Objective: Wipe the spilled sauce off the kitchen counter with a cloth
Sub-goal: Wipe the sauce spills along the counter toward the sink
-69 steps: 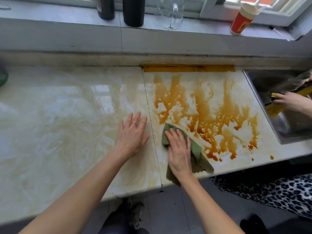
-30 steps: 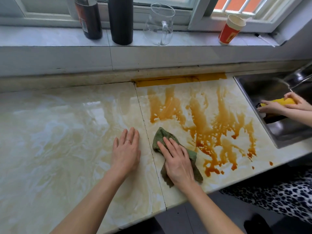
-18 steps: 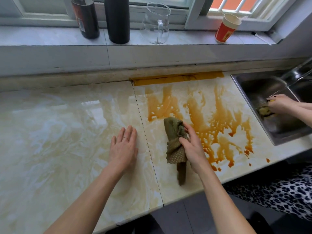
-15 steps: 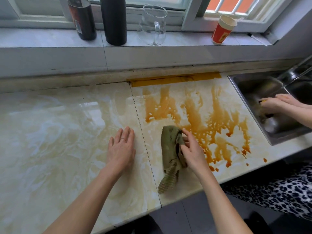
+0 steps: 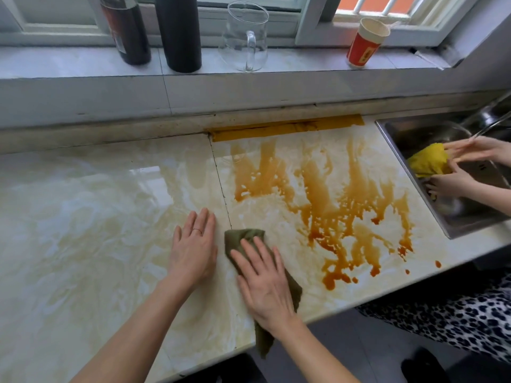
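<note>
**Green cloth pinned flat at edge of sauce spill**

A green cloth (image 5: 238, 239) lies on the marble tabletop (image 5: 83, 217), just L of the brown sauce (image 5: 331, 205) streaking the R slab. Cloth's long axis runs far-to-near: the far end points toward the window wall beside the slab seam (image 5: 221, 189), and the near tail droops over the tabletop's front edge.

The right hand (image 5: 265, 283) lies palm-down on the cloth's mid section, forearm angled in from the near R. Its fingers (image 5: 257, 252) are straight and spread, pressing the cloth, not curled round it. The left hand (image 5: 193, 250) rests flat on bare marble just L of the seam, fingers (image 5: 204, 222) straight and close together, holding nothing; a ring shows on one.

At far R, a 2nd person's hands (image 5: 453, 183) work a yellow rag (image 5: 428, 161) in the steel sink (image 5: 448, 226).
</note>
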A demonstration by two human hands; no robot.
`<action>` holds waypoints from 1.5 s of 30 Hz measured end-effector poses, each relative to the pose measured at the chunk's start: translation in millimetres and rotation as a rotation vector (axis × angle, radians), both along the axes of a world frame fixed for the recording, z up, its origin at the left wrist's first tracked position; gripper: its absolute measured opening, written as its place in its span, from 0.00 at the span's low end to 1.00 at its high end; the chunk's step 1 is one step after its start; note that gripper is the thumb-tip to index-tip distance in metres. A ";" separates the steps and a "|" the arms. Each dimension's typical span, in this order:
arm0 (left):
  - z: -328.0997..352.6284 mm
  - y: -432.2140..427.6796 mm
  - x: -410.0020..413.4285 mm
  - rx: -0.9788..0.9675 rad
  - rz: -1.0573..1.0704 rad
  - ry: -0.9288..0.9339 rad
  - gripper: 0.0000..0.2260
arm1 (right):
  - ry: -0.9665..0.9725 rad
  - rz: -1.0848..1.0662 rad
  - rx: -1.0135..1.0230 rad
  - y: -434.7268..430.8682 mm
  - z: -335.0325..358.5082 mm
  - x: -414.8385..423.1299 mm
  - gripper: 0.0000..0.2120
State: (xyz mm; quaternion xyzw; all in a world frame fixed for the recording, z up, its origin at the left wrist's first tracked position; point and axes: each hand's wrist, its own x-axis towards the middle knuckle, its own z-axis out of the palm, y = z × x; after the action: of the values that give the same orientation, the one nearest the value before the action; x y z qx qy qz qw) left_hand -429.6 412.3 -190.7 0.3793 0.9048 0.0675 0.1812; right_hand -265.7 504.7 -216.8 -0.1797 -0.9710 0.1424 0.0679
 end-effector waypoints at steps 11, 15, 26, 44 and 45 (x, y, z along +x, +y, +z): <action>0.6 0.1 -0.6 -0.026 -0.021 0.006 0.30 | 0.186 -0.289 -0.065 81.7 -8.4 8.4 0.23; 0.3 -0.8 -1.6 -0.019 -0.018 0.004 0.30 | 0.208 0.016 -0.083 33.4 -2.3 12.1 0.26; 3.3 2.3 0.4 -0.030 -0.006 0.010 0.29 | 0.199 -0.102 -0.014 93.8 -2.3 40.1 0.28; 1.1 6.1 5.1 -0.040 0.038 0.018 0.29 | 0.150 0.226 0.015 46.9 -5.0 68.5 0.21; 1.0 5.8 4.5 -0.040 0.039 0.020 0.29 | 0.127 0.251 0.034 47.1 -8.7 71.5 0.22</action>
State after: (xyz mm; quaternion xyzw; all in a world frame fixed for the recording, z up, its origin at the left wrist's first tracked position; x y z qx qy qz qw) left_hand -425.1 418.2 -189.7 0.3585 0.9150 0.0492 0.1785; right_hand -194.1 551.8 -225.4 -0.0462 -0.9818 0.1444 0.1141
